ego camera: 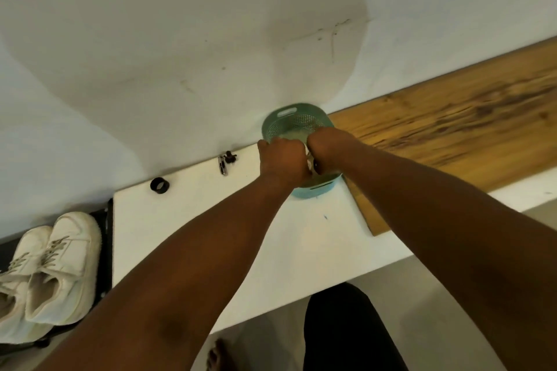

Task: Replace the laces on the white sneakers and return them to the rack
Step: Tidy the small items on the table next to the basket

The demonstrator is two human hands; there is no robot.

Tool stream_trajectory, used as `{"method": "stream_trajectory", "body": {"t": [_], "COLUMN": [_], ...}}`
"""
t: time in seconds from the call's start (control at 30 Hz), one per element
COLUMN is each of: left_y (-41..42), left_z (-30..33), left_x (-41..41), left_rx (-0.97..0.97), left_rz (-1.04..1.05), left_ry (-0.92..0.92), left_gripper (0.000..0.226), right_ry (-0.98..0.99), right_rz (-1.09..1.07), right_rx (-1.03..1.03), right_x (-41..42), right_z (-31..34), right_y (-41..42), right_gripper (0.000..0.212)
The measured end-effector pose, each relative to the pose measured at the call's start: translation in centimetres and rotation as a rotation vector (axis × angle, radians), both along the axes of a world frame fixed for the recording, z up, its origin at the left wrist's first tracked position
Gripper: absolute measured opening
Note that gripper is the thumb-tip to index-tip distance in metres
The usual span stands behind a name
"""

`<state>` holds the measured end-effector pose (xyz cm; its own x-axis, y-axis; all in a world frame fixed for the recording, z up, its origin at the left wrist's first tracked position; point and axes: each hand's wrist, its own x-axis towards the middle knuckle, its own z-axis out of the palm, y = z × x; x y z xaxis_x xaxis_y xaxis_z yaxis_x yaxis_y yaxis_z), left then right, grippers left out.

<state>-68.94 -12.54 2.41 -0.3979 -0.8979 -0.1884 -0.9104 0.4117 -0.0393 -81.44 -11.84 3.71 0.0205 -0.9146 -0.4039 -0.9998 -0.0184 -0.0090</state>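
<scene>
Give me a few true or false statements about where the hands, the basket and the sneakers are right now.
1. Both hands, left hand and right hand, are at the green basket. True.
2. The white sneakers lie inside the basket. False: they sit on a dark rack, far left.
3. The sneakers have laces in them. True.
4. The black ring sits on the wooden board. False: it is on the white counter.

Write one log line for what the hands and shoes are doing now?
left hand: in green basket, fingers curled | right hand: same | held item: unclear | sneakers: on rack, laced
</scene>
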Motion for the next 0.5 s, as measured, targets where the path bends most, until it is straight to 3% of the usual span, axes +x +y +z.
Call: {"method": "stream_trajectory", "body": {"t": [0.2, 0.33, 0.5], "left_y": [-0.1, -0.3, -1.1], "left_z": [-1.7, -2.0, -1.8], "left_x": [-1.3, -1.5, -0.1], "left_rx": [0.187, 0.266, 0.281], "left_rz": [0.072, 0.116, 0.087], "left_ry": [-0.127, -0.132, 0.017], "left_gripper": [0.033, 0.035, 0.025], "right_ry": [-0.111, -0.211, -0.045], "right_rz": [-0.196, -0.187, -0.143], "right_rx": [0.112, 0.134, 0.175], "right_x": [0.7, 0.7, 1.5], "right_z": [-2.7, -3.7, -2.5], "right_y": [-0.9, -0.7, -1.8], "right_gripper": [0.040, 0.026, 0.033]}}
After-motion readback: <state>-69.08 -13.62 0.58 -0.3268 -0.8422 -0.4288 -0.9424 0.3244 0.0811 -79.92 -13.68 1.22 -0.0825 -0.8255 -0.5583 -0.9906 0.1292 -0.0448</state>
